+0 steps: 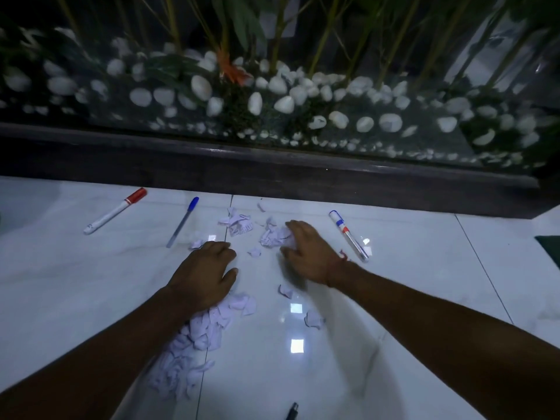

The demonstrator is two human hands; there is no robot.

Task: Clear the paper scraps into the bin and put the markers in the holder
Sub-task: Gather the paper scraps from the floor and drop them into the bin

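Paper scraps, torn white/pale-lilac bits, lie on the glossy white tiled floor (pixel 394 283) in 2 main groups. Biggest heap of scraps (pixel 197 338) runs from under the left hand (pixel 203 274) toward 7 o'clock, along the left forearm. Second bunch, crumpled white scraps (pixel 274 234), sits at 12 o'clock from frame centre, touching the right hand (pixel 306 253). Loose bits betw. & around: a curled cluster (pixel 239 222) near the tile seam, single pieces (pixel 254 252), (pixel 285 291), (pixel 313 319).

Left hand: palm down, fingers spread flat on the floor, heel on the big heap, not clamped on anything. Right hand: fingers curled, cupped against the crumpled bunch w/ fingertips on it; can't tell if it grips or just presses. Some motion blur at its wrist side.

Markers: red-capped white marker (pixel 115 210) at 10 o'clock, well apart from the hands. Slim blue-capped clear pen (pixel 182 222) just right of it, tip end near the left hand's fingers. Blue-and-red banded white marker (pixel 348 236) at 2 o'clock, just beside the right wrist. Dark pen-like tip (pixel 292 411) pokes in at 6 o'clock, bottom edge.

Dark ledge (pixel 272 171) at 12 o'clock, behind it glass w/ white pebbles (pixel 285 104) & green stems.
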